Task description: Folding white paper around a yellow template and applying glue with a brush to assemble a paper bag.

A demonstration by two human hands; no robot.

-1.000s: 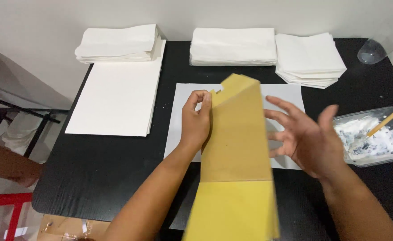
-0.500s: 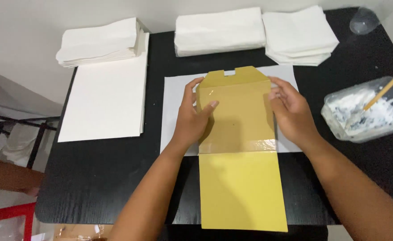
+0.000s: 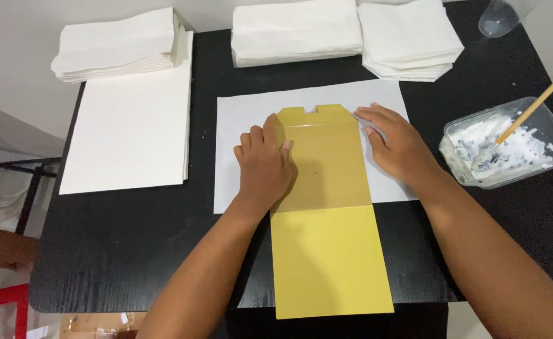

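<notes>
Head view shows the yellow card (image 3: 326, 213) on a white sheet (image 3: 251, 113) on the black tabletop (image 3: 125, 251), upper panel already folded down, lower panel not yet folded, left hand (image 3: 265, 164) flat on its left fold, right hand (image 3: 397, 143) spread flat beside its right edge.
</notes>
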